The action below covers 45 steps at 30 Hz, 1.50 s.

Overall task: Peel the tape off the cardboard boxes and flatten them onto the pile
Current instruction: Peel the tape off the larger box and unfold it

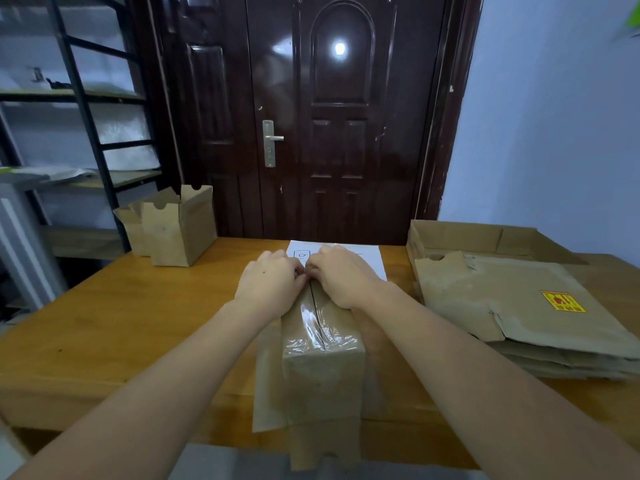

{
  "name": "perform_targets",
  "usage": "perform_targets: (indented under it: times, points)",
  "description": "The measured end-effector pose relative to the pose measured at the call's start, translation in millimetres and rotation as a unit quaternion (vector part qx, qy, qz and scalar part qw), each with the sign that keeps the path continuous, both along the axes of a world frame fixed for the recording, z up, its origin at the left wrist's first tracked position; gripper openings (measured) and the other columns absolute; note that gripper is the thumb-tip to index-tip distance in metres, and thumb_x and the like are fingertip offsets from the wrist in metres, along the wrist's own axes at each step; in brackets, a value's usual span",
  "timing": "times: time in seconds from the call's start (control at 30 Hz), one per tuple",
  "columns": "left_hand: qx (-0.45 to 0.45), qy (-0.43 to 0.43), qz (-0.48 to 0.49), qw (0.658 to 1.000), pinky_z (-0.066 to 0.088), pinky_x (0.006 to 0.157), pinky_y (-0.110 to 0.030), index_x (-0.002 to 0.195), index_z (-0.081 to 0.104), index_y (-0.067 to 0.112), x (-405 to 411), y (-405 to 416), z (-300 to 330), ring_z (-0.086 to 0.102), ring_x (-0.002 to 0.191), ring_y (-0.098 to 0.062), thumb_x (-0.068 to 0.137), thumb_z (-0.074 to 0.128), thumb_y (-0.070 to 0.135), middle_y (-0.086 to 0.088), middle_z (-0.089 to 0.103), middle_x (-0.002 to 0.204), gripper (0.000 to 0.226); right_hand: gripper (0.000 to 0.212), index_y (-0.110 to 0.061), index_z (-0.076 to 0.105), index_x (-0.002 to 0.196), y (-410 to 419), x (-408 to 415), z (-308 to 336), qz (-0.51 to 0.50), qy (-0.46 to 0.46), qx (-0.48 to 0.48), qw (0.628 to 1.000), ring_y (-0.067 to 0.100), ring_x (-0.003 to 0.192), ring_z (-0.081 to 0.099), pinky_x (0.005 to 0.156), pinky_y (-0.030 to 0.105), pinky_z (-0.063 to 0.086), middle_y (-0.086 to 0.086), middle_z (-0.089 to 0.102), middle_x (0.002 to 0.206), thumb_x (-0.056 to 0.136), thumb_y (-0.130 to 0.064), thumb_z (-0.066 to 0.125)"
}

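A brown cardboard box (323, 372) stands on the wooden table (131, 317) right in front of me, its top seam sealed with clear glossy tape (320, 329). My left hand (272, 284) and my right hand (341, 275) rest side by side on the far end of the box top, fingertips curled together at the far end of the tape over the seam. Whether the tape end is lifted is hidden by the fingers. A pile of flattened boxes (512, 306) lies on the table to the right; its top sheet carries a yellow and red sticker (563, 301).
Two opened boxes (176, 226) stand at the table's far left corner. A white paper sheet (367, 258) lies beyond my hands. A shallow open box (478, 237) sits behind the pile. A dark door (311, 116) is ahead, and a black metal shelf (86, 109) on the left.
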State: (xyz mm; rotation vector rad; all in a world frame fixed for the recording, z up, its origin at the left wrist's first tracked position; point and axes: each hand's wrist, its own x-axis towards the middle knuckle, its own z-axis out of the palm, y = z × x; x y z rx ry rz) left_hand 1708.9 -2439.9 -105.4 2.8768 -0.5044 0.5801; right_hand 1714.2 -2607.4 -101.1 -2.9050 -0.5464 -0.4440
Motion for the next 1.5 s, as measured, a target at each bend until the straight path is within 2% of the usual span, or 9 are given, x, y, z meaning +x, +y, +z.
perform_targets:
  times: [0.17,0.23,0.33,0.57,0.7,0.9,1.1,1.2,1.5]
  points:
    - [0.093,-0.057,0.007,0.994,0.040,0.087,-0.035,0.117,0.066,0.034,7.4,-1.0,1.7,0.061,0.101,-0.021,0.108,0.041,0.046,0.005,0.066,0.108,0.030,0.025,-0.026,0.057,0.125,-1.0,-4.6,-4.9,-0.004,-0.023,0.124,0.992,0.024,0.106,0.062,0.086,0.043,0.050,-0.004,0.072,0.111,0.102,-0.034,0.057]
    - [0.097,-0.082,0.007,0.992,0.039,0.086,-0.035,0.114,0.066,0.033,6.3,-0.1,-1.2,0.062,0.095,-0.020,0.108,0.039,0.042,0.006,0.066,0.103,0.029,0.031,-0.024,0.050,0.126,-4.3,-8.9,-5.1,0.000,-0.003,0.164,0.987,0.022,0.102,0.064,0.085,0.043,0.052,-0.006,0.074,0.111,0.099,-0.030,0.063]
    - [0.084,-0.094,0.002,0.992,0.039,0.088,-0.036,0.110,0.067,0.032,5.2,1.7,-2.7,0.064,0.092,-0.019,0.108,0.038,0.040,0.007,0.068,0.098,0.030,0.029,-0.024,0.055,0.121,-7.7,-9.8,-7.1,-0.001,0.012,0.175,0.985,0.022,0.103,0.064,0.087,0.045,0.052,-0.005,0.072,0.109,0.094,-0.026,0.066]
    - [0.103,-0.115,0.003,0.988,0.036,0.088,-0.036,0.113,0.061,0.032,3.9,0.0,1.5,0.065,0.082,-0.019,0.109,0.035,0.039,0.007,0.065,0.085,0.027,0.037,-0.025,0.059,0.134,-6.6,-8.4,-9.6,-0.006,0.002,0.138,0.990,0.022,0.115,0.052,0.089,0.036,0.043,-0.001,0.064,0.121,0.096,-0.027,0.059]
    - [0.098,-0.112,0.003,0.989,0.036,0.090,-0.038,0.110,0.060,0.030,2.2,-1.8,4.3,0.067,0.081,-0.021,0.110,0.031,0.040,0.004,0.067,0.081,0.030,0.034,-0.025,0.058,0.136,-6.1,-4.8,-10.7,-0.007,0.009,0.109,0.994,0.026,0.119,0.047,0.095,0.039,0.042,0.003,0.059,0.125,0.103,-0.030,0.051]
    - [-0.027,-0.073,-0.028,0.997,0.037,0.083,-0.039,0.110,0.071,0.030,8.0,3.5,-9.2,0.057,0.094,-0.021,0.106,0.041,0.045,0.007,0.064,0.094,0.033,0.026,-0.023,0.061,0.121,-5.8,-0.5,-6.0,-0.018,0.032,0.087,0.996,0.027,0.112,0.049,0.095,0.043,0.042,0.003,0.058,0.118,0.107,-0.037,0.044]
    - [-0.107,-0.003,-0.027,0.994,0.046,0.084,-0.038,0.106,0.074,0.023,1.9,1.4,-12.5,0.052,0.094,-0.016,0.096,0.055,0.053,0.008,0.050,0.097,0.037,0.015,-0.023,0.055,0.103,3.5,5.5,10.5,-0.016,-0.005,-0.010,1.000,0.028,0.100,0.059,0.075,0.039,0.041,0.002,0.062,0.108,0.106,-0.031,0.043]
    - [-0.139,0.029,-0.029,0.989,0.044,0.071,-0.032,0.098,0.072,0.021,2.2,0.5,-12.2,0.053,0.087,-0.012,0.092,0.060,0.057,0.010,0.047,0.096,0.039,0.011,-0.028,0.043,0.092,6.4,4.1,9.4,-0.011,-0.051,-0.052,0.997,0.028,0.093,0.059,0.069,0.037,0.036,0.000,0.061,0.102,0.101,-0.023,0.046]
    - [-0.085,0.021,-0.039,0.995,0.050,0.074,-0.041,0.109,0.075,0.023,4.4,1.7,-9.7,0.053,0.089,-0.019,0.101,0.051,0.047,0.007,0.039,0.087,0.035,0.011,-0.022,0.052,0.105,6.5,-3.6,6.3,-0.001,-0.088,-0.025,0.996,0.027,0.089,0.058,0.064,0.037,0.033,-0.001,0.061,0.103,0.096,-0.018,0.053]
